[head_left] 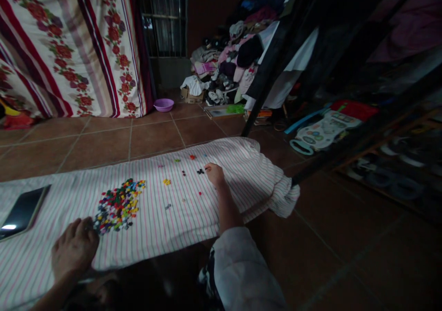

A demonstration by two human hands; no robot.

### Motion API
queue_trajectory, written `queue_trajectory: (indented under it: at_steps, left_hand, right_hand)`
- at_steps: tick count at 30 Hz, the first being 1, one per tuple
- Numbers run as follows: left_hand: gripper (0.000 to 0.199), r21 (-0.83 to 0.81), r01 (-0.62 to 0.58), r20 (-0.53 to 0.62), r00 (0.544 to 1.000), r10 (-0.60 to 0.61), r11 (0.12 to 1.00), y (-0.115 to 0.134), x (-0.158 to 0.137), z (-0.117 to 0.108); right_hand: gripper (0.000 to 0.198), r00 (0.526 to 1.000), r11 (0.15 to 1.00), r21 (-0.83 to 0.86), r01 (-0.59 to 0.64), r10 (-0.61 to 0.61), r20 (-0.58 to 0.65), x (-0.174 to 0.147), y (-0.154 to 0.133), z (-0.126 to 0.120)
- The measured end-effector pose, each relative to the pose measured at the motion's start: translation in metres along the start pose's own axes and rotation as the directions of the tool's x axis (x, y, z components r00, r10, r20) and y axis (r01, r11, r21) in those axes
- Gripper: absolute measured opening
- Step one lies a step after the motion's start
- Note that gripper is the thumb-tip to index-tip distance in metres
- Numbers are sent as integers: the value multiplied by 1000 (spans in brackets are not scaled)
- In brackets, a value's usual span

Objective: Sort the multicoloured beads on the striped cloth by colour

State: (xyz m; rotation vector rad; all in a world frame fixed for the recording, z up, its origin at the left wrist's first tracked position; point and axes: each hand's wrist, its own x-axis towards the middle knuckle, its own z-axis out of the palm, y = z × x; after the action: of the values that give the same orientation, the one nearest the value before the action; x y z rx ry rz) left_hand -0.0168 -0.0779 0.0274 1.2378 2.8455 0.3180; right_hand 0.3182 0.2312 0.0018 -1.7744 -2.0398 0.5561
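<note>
A multicoloured heap of small beads (pixel 119 205) lies on a striped cloth (pixel 152 233). My left hand (pixel 75 244) rests palm down at the heap's near left edge, fingers stretched out on the cloth. Farther right, my right hand (pixel 214 174) is closed in a pinch just beside a small group of black beads (pixel 200 171); whatever is between the fingertips is too small to make out. Around it lie small sorted-looking groups: yellow beads (pixel 167 181), orange beads (pixel 192 157), green beads (pixel 177 160), grey beads (pixel 168 206) and a red bead (pixel 200 193).
A dark-screened phone (pixel 24 210) lies on the cloth at the left. Beyond, a purple basin (pixel 163 105) stands on the tiled floor near a floral curtain (pixel 76 48). A clothes pile (pixel 231 62) is at the back; a toy walker (pixel 328 127) sits right, past a dark pole (pixel 269 85).
</note>
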Motion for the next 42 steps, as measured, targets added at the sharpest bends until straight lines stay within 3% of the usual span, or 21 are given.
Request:
queue_trajectory:
  at_steps: [9,15,21,32,42]
  left_hand:
    - [52,37,19,31,999,-20,999,-1,2,1]
    - [49,57,23,-36,999,-21,998,-6,5,10]
    - [49,104,22,-25,999,-20,994,-12,8,15]
    - [52,113,35,12,999,-37,993,-9,6,11]
    - [48,100,2,-44,999,2,995,-9,4,12]
  right_hand:
    - [26,997,996,-49,-78,79,17,4,-3,6]
    - [25,994,993,68,-101,99,40,9,-2,10]
    - [28,995,987,129,-94,91,35,12,-2,10]
    - [27,994,998,-16,-58,59,94,3,-9,6]
    - [24,995,993,-103,-50,58,77,2,-8,14]
